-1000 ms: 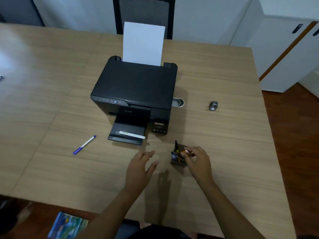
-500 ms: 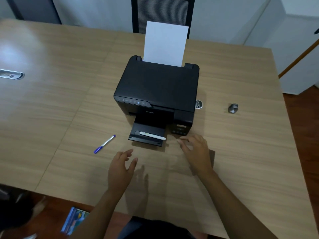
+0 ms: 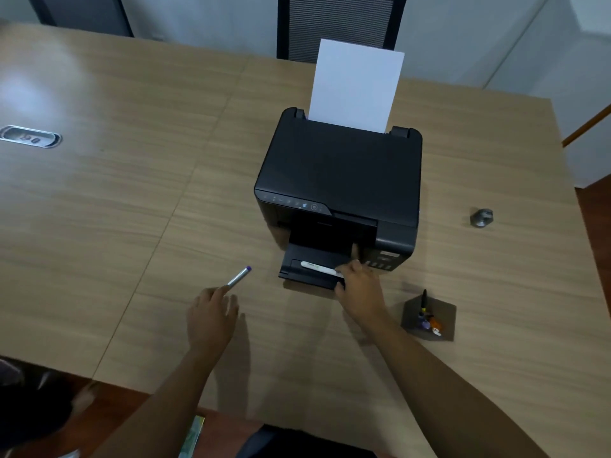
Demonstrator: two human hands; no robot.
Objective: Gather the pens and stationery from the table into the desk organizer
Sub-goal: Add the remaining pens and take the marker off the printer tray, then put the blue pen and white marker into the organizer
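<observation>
Fingers of the left hand [image 3: 211, 317] pinch the purple-capped silver pen [image 3: 238, 276] above the wooden surface [image 3: 132, 200], while the right hand [image 3: 358, 287] closes on the white pen [image 3: 317, 267] on the black printer's tray [image 3: 309, 276]; both should drop gently, tips down, into the dark desk organizer [image 3: 428, 320].

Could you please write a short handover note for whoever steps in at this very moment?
Left hand: fingertips on the near end of the blue pen, on the table left of the printer; grip not clear.
Right hand: fingers at the right end of the white pen lying on the printer's output tray; not lifted.
Desk organizer: right of the right hand, already holding a few pens.
Left: both pens into the organizer. The small metal object far right is too small to identify.
</observation>
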